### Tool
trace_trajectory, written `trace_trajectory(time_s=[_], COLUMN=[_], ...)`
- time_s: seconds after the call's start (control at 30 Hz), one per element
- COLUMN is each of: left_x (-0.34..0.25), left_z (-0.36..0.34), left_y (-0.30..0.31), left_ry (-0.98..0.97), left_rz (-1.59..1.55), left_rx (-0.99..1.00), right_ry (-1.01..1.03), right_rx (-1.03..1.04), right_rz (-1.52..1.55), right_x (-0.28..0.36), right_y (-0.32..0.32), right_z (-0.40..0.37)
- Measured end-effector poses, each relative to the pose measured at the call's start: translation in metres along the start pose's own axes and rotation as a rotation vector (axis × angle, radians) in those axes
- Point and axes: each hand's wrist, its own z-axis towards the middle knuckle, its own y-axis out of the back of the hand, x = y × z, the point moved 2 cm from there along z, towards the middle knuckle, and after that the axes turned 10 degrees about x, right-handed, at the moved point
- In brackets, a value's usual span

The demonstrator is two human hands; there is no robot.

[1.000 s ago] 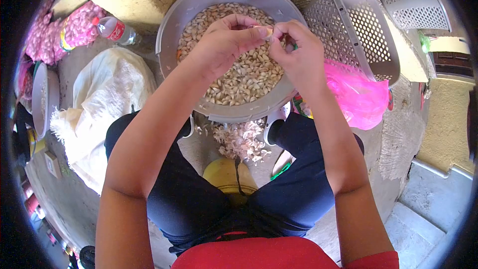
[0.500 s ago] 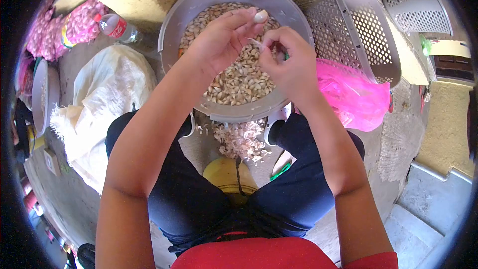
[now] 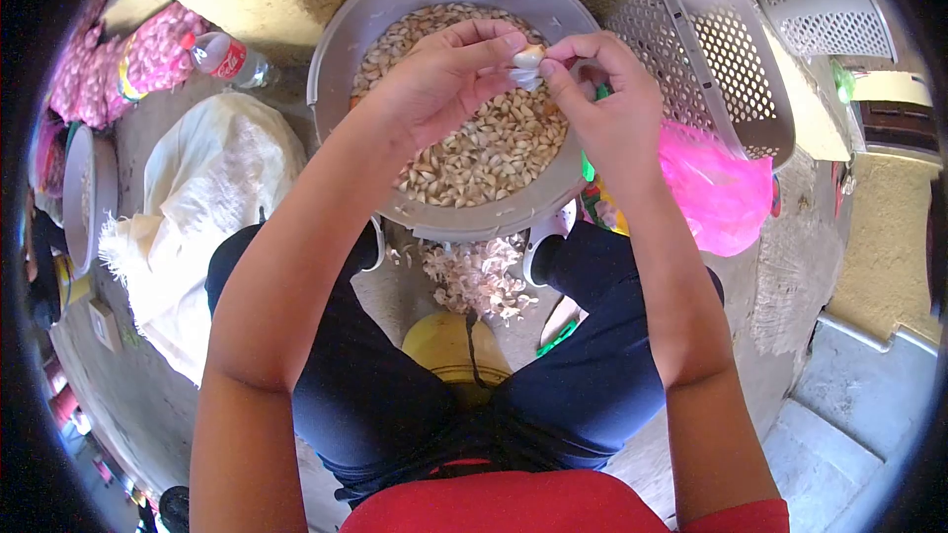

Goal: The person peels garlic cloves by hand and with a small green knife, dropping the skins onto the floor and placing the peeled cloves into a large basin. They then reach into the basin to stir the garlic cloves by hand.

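Note:
My left hand [image 3: 459,74] pinches a garlic clove [image 3: 529,56] between thumb and fingertips, above a large grey tub. My right hand [image 3: 612,79] closes its thumb and forefinger at the clove's right end. Pale loose skin [image 3: 526,78] hangs just under the clove. Something green [image 3: 602,91] shows by the curled fingers of my right hand; its kind is mostly hidden. The grey tub [image 3: 331,49] holds a thick layer of garlic cloves [image 3: 484,153], seemingly in water.
A heap of garlic peelings [image 3: 479,276] lies on the floor between my feet. A white sack [image 3: 217,158], a cola bottle [image 3: 225,59] and pink net bags of garlic [image 3: 163,49] are at left. To the right are a perforated grey basket [image 3: 681,49] and a pink plastic bag [image 3: 726,192].
My right hand has moved up and right, from holding a thin strip of skin apart from the clove to touching the clove's end. The left hand has turned slightly, still holding the clove.

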Motion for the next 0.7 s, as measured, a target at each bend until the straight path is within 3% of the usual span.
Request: trace_trajectory(time_s=[0.4, 0.6, 0.7], left_x=[0.001, 0.006, 0.007], left_z=[-0.002, -0.002, -0.001], left_y=[-0.004, -0.008, -0.004], left_ry=[-0.015, -0.033, -0.036], left_rz=[0.129, 0.062, 0.027], left_rx=[0.003, -0.008, -0.051], right_ry=[-0.052, 0.068, -0.039], right_rx=[0.19, 0.129, 0.036], right_rz=[-0.036, -0.124, -0.038], right_x=[0.004, 0.001, 0.0], right_y=[0.005, 0.004, 0.0], right_z=[0.001, 0.0, 0.0])
